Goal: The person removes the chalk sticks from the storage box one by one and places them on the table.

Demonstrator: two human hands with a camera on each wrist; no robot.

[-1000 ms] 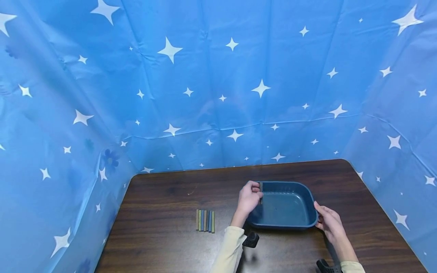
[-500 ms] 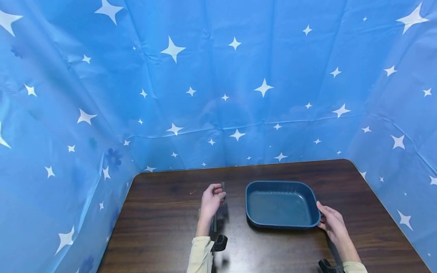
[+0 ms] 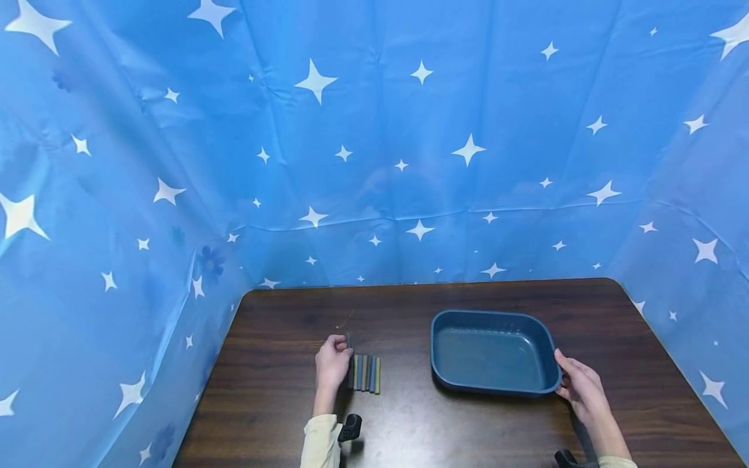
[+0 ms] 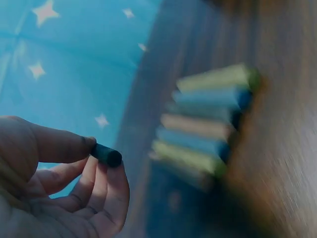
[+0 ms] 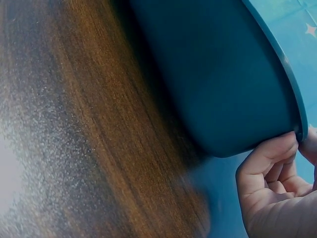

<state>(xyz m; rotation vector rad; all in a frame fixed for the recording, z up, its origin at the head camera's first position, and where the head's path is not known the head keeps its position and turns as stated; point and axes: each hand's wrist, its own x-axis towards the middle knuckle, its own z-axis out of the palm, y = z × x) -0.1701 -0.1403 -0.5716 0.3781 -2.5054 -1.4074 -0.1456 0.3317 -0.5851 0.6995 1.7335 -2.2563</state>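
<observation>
My left hand (image 3: 332, 364) pinches a dark green round stick (image 4: 107, 155) between thumb and fingertips, its flat end showing in the left wrist view. The hand is at the left end of a row of colored sticks (image 3: 367, 375) on the table. In the left wrist view these sticks are blurred: yellow-green, blue, dark green and a brown one (image 4: 198, 126), side by side. At the right stands a blue-green rectangular tray (image 3: 488, 354) with rounded corners, nothing lying in it. My right hand (image 3: 585, 383) grips the tray's right rim, thumb on top and fingers beneath.
The brown wood-grain table (image 3: 404, 325) runs back to a blue curtain (image 3: 374, 162) with white stars, which also closes off both sides. Bare tabletop separates the stick row from the tray. A black wrist device (image 3: 351, 427) sits at my left wrist.
My left hand has moved left, carrying the stick from over the tray's left end to the left end of the row. My right hand keeps its grip; the head view has shifted slightly.
</observation>
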